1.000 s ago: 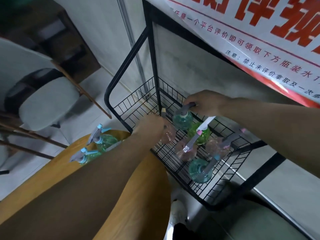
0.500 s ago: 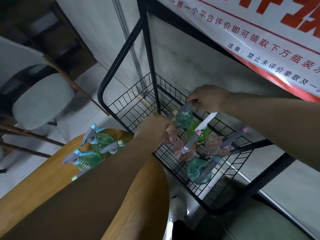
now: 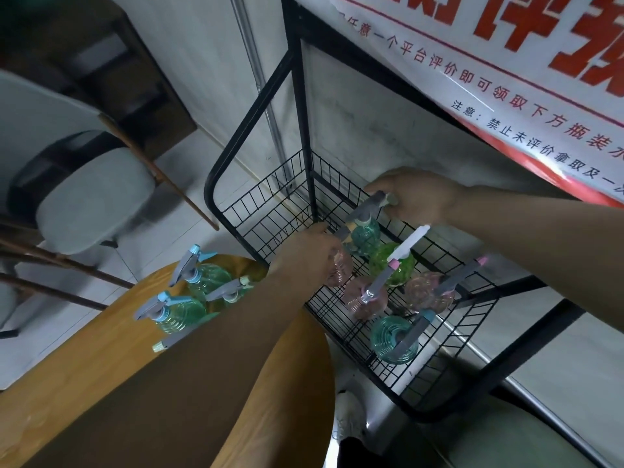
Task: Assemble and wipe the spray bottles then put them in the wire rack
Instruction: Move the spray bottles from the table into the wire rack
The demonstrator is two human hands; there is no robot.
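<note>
Step in hand, as judged: placing finished bottles into the rack.

Round wooden table with orange-brown top, nearest: bears two teal ribbed plastic spray bottles with blue trigger heads, upright, and a grey trigger head with pale nozzle just beside them. These appear yet to be racked.

Left hand: fingers curled round a pale pink clear spray bottle at the rack's near edge, bottle mostly hidden behind the hand.

Black wire rack shelf with raised mesh sides: holds a teal bottle with grey trigger, two pink ribbed bottles, and a green bottle with white trigger, standing close together.

Right hand: grips the grey trigger head of a teal ribbed bottle at the rear of the shelf.

Next move, as judged: both bottles need seating upright in free mesh on the left, then release. Obstacles: the black upright post just beside both hands; neighbouring triggers jutting out.

Beyond: grey cushioned chair; white banner with red lettering.
</note>
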